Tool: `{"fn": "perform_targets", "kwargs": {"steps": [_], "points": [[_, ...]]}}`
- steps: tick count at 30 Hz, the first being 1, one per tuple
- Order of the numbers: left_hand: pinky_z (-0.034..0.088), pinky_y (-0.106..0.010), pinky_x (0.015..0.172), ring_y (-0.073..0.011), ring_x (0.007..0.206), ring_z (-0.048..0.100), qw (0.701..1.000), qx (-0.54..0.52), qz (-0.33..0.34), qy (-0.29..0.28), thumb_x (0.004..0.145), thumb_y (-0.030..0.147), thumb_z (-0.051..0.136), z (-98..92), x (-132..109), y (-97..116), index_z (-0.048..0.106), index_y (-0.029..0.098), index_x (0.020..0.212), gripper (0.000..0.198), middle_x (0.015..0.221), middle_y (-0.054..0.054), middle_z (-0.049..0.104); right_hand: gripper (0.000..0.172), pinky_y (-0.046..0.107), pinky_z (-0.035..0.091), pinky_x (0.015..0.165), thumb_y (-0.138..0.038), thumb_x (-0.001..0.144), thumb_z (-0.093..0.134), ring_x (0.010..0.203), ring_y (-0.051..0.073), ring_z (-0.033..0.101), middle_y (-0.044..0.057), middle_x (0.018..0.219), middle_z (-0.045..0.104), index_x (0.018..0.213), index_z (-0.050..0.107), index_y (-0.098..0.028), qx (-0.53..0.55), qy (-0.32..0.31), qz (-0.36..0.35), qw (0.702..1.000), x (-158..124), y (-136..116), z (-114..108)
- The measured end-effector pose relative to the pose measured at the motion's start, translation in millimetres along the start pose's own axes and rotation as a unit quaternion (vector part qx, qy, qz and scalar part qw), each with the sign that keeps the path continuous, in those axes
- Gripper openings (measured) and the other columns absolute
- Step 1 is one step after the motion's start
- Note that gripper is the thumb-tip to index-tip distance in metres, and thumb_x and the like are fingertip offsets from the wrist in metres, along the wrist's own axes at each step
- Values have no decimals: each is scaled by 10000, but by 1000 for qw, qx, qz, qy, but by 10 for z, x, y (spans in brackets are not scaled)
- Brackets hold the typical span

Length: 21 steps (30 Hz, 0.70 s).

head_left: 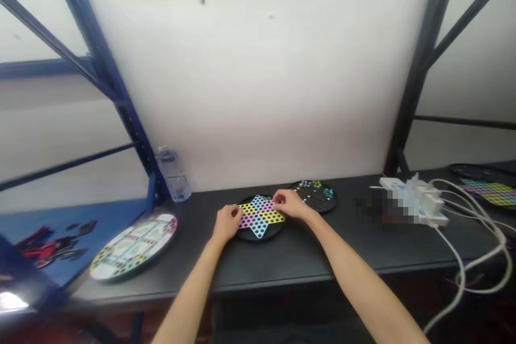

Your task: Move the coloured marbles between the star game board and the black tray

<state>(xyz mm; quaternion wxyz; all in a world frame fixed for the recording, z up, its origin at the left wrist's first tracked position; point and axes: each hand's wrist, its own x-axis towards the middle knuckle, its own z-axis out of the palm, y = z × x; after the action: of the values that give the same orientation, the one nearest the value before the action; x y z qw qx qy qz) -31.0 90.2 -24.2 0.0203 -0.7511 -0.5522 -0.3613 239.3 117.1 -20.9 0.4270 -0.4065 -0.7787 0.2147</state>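
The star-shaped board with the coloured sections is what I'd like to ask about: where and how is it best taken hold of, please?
Probably pinch the star-shaped board by its outer points, from the left and right: it looks flat, and the points jut outward, offering narrow edges. The left grip and right grip are at those sides.

Bright wall [258, 64], dim tabletop [278, 263], glare lower left, blurred edges

A white wall [258, 75] rises beyond the black worktop [278, 260], with a blue metal upright [104, 71] left and a dark metal upright [418, 67] right.
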Motion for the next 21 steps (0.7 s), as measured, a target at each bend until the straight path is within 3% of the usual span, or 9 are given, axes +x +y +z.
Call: {"fn": "perform_targets", "kwargs": {"steps": [3, 10, 13, 16, 19, 21], "points": [[354, -249, 635, -144, 652, 525, 1000, -2, -4, 2, 839, 343, 464, 4, 2, -4, 607, 178, 639, 296, 672, -18, 625, 138, 233, 428, 604, -214, 680, 672, 628, 120, 558, 15, 735, 675, 811, 677, -170, -18, 41, 23, 999, 3, 90, -84], [349, -252, 631, -145, 646, 521, 1000, 6, 2, -4, 845, 329, 450, 4, 8, 2, 594, 177, 632, 299, 661, -20, 620, 205, 244, 449, 624, -195, 646, 697, 632, 123, 575, 12, 749, 680, 849, 674, -175, -17, -12, 38, 999, -25, 210, -84], [352, -256, 634, -147, 649, 526, 1000, 7, 1, -2, 844, 329, 451, 0, 7, 5, 603, 177, 639, 297, 665, -21, 622, 243, 258, 464, 655, -235, 679, 669, 665, 133, 585, 25, 801, 685, 915, 658, -175, -4, 61, 33, 998, 16, 230, -178], [357, -251, 635, -143, 649, 531, 1000, -5, 2, 0, 845, 330, 452, -2, 3, 4, 613, 174, 658, 292, 670, -18, 625, 211, 272, 473, 698, -278, 733, 602, 718, 151, 608, 46, 831, 687, 905, 649, -165, 7, 164, 47, 985, 28, 344, -422], [354, -242, 622, -135, 632, 527, 1000, -19, 2, -1, 842, 328, 455, 2, 3, -1, 609, 171, 649, 292, 660, -12, 623, 216, 282, 469, 708, -296, 753, 551, 714, 167, 616, 57, 814, 690, 891, 652, -163, -24, 287, 123, 950, -65, 582, -746], [352, -240, 619, -132, 623, 521, 1000, -21, 2, 3, 839, 329, 459, 7, 5, -6, 601, 170, 634, 296, 654, -9, 621, 209, 288, 457, 724, -280, 732, 553, 715, 180, 622, 57, 793, 694, 871, 661, -168, -72, 335, 169, 924, -175, 772, -952]]}}
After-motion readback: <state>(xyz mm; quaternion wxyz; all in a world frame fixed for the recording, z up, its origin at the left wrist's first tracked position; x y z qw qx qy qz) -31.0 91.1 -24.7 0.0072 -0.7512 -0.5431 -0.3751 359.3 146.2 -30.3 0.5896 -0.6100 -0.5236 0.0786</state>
